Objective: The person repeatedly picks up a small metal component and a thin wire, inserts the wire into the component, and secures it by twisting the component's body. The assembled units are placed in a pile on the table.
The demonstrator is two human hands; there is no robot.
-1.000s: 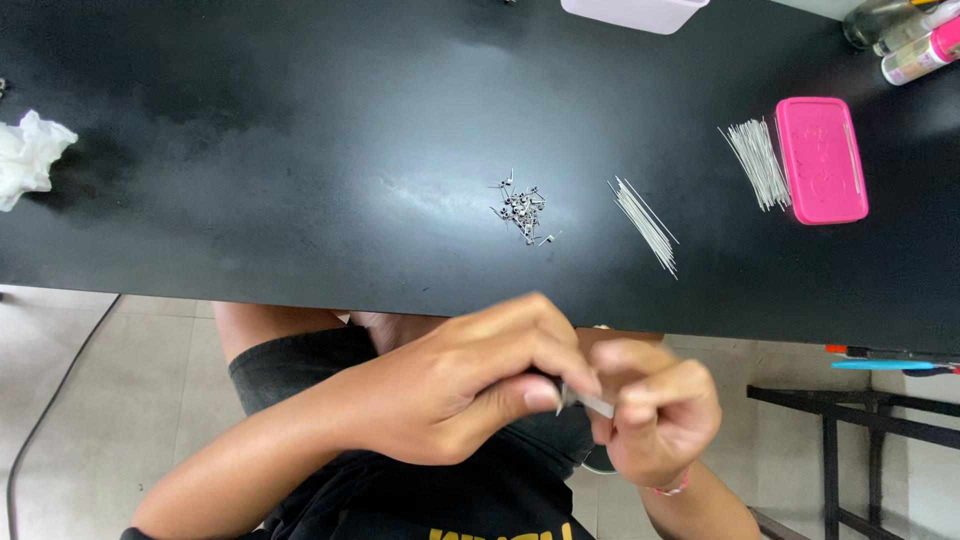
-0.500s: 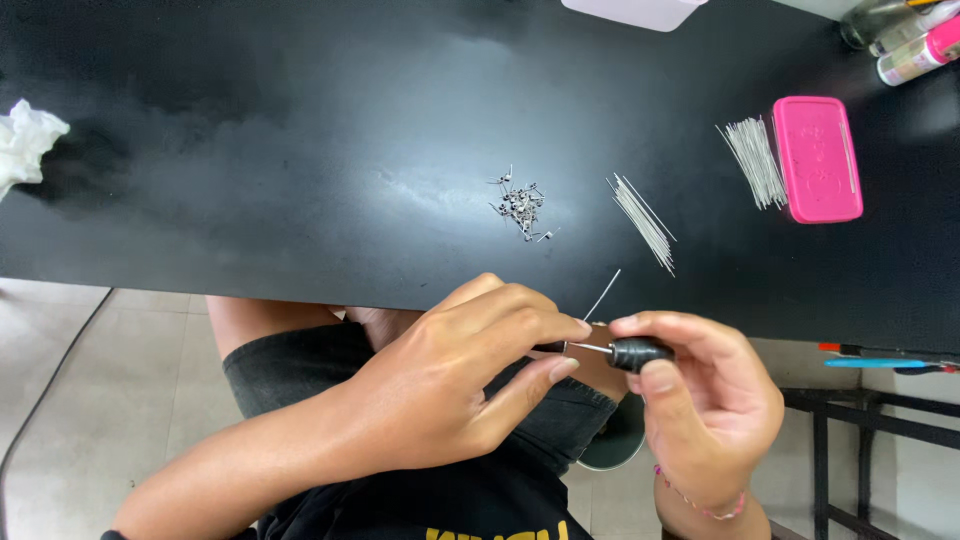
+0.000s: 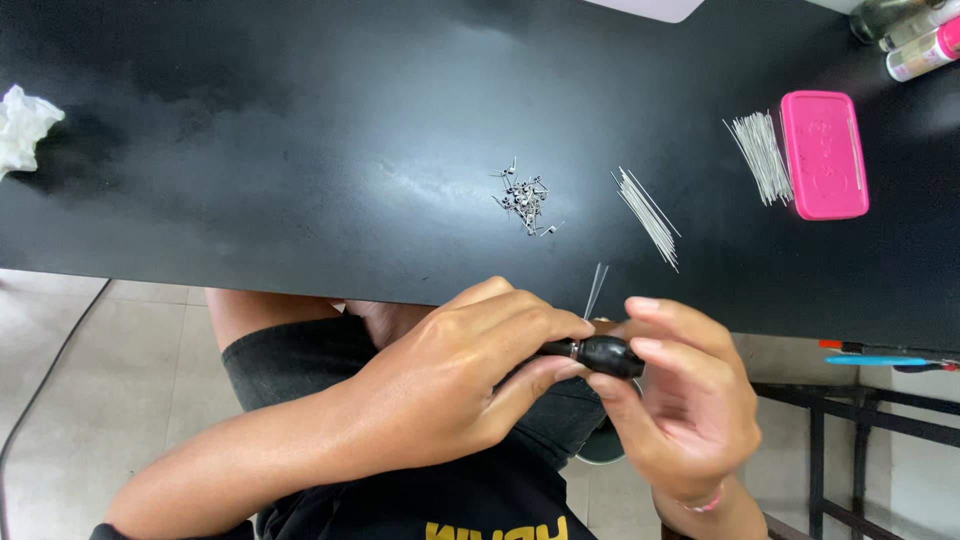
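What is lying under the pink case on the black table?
Only the black table shows around the pink case; thin metal pins lie beside it. Anything beneath is covered.

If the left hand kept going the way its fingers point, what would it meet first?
The left hand points rightward and already grips the black tool handle. Straight beyond that are the fingers of the right hand, which cup the handle's far end.

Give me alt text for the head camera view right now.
Both hands hold a small black tool below the near edge of a black table, the left hand on its shaft, the right hand on its bulb. On the table lie small metal parts, thin wires and a pink case.
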